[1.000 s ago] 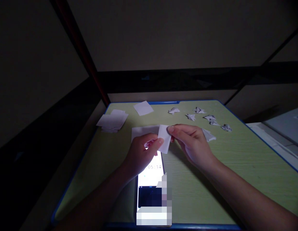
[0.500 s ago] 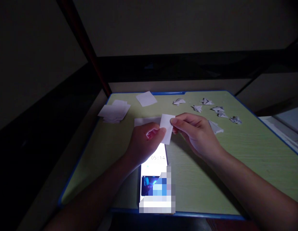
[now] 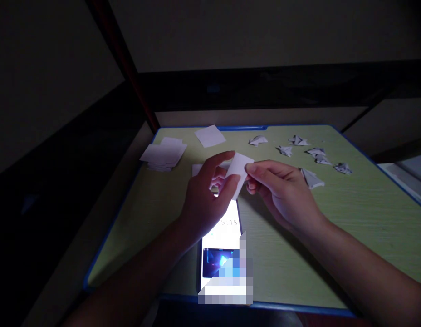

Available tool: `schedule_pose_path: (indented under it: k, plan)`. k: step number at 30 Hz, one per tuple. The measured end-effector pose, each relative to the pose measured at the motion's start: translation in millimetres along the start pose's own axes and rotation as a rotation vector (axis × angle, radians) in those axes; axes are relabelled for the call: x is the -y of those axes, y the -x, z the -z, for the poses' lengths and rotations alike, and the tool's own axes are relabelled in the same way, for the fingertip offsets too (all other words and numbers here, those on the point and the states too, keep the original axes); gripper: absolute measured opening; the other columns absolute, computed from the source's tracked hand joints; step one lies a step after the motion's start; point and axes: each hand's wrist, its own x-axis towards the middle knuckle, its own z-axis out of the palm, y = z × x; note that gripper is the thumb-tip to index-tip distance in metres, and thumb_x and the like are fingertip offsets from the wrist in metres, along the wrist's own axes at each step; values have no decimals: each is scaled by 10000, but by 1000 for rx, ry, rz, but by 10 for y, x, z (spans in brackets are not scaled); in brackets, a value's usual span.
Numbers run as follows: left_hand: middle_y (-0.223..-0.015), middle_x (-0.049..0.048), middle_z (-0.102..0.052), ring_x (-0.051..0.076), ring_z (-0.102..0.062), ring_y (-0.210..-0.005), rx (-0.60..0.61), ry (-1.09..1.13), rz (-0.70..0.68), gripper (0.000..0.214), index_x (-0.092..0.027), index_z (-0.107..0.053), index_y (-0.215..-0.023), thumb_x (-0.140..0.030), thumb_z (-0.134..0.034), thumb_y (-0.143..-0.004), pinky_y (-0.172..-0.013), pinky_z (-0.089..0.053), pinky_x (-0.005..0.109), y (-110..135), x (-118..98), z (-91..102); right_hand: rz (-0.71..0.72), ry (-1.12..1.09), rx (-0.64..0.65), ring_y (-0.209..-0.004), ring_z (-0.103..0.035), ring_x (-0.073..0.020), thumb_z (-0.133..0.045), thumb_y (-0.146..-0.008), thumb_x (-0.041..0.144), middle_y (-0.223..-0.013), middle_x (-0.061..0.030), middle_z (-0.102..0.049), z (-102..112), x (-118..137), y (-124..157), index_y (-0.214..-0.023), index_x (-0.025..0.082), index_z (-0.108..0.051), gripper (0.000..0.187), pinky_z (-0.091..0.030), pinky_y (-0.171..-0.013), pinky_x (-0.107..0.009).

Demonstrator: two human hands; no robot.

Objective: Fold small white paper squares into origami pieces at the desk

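Observation:
A small folded piece of white paper (image 3: 240, 164) is held up between my two hands, over the lit phone (image 3: 219, 236). My left hand (image 3: 210, 195) has its thumb on the paper's near face and its index finger at the top edge, the other fingers curled behind. On the right edge, my right hand (image 3: 285, 186) pinches the paper between thumb and bent fingers. Behind my left hand a sheet of paper (image 3: 197, 169) lies on the table, mostly hidden. Just beyond my right hand rests a folded paper piece (image 3: 312, 178).
A loose stack of white paper (image 3: 163, 154) lies at the table's left. One square sheet (image 3: 210, 136) is near the back edge. Several folded or crumpled paper pieces (image 3: 299, 141) are spread at the back right. The green table (image 3: 333, 254) has a blue rim.
My left index finger has lifted and stretched to the paper's top edge, opening the hand's curl. The paper has tilted. My right hand keeps its pinch. The phone's digits went from 05:14 to 05:15.

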Motion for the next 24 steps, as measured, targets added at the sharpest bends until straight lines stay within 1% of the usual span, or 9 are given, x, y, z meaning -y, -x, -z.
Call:
schedule_pose_path:
  k: [3,6,10,13,15,17,19,21,24]
  plan:
    - [-845,12,-696,120,-664,-764,0,9,32,394,-195,-611,-1215,-215,-621,-822,-711,-561,256,-12,9,5,-14,-31,13,-523,-514,-88,-770,-739,241,-595,11,-653,-3,-13,-3,-660,212,-760,85,-384,-534,-256]
    - [-858,19,-709,123,-665,-753,-5,-6,22,389,-193,-621,-1212,-224,-616,-824,-698,-563,263,-20,6,18,-28,-19,55,-544,-523,-93,-782,-739,262,-617,10,-657,15,-31,-4,-694,213,-761,70,-383,-547,-257]
    - [-852,22,-722,119,-660,-717,5,-35,-9,379,-185,-631,-1208,-222,-610,-831,-669,-561,261,-15,-7,33,-27,59,95,-550,-495,-101,-786,-746,319,-583,17,-608,38,-44,-6,-664,206,-723,153,-349,-547,-269]
    - [-859,21,-730,117,-657,-708,24,-33,-4,363,-200,-638,-1206,-236,-593,-847,-674,-564,266,-7,-10,39,-17,82,95,-553,-481,-105,-784,-748,337,-574,19,-586,49,-40,-6,-632,200,-691,203,-347,-559,-276]
    - [-903,29,-731,116,-659,-735,23,-24,-30,346,-205,-649,-1192,-238,-578,-855,-700,-564,270,-10,-6,40,-11,88,96,-551,-477,-103,-771,-762,339,-571,22,-577,55,-35,-8,-632,199,-678,212,-339,-555,-274]
    - [-938,37,-723,114,-660,-773,5,-12,-55,337,-197,-650,-1180,-231,-576,-852,-711,-557,261,-23,-3,42,-14,108,94,-537,-465,-99,-761,-772,343,-561,25,-569,59,-30,-13,-635,198,-668,220,-314,-531,-269]
    - [-915,37,-718,113,-658,-775,-3,9,-35,337,-180,-637,-1172,-234,-586,-843,-687,-548,245,-45,-5,46,-15,136,80,-512,-442,-91,-767,-759,358,-544,28,-563,54,-23,-17,-624,194,-657,239,-281,-502,-265]
    - [-820,26,-709,113,-645,-721,12,7,14,257,-162,-653,-1065,-255,-592,-833,-627,-526,233,-68,-17,55,-18,167,78,-499,-434,-87,-792,-721,368,-535,27,-560,42,-13,-16,-614,187,-650,254,-272,-490,-261]
    - [-661,-2,-650,97,-579,-591,34,-77,20,99,-161,-627,-785,-249,-584,-802,-524,-453,215,-92,-44,73,-23,231,115,-506,-442,-88,-819,-686,370,-542,30,-543,20,0,2,-622,178,-640,270,-283,-483,-256]
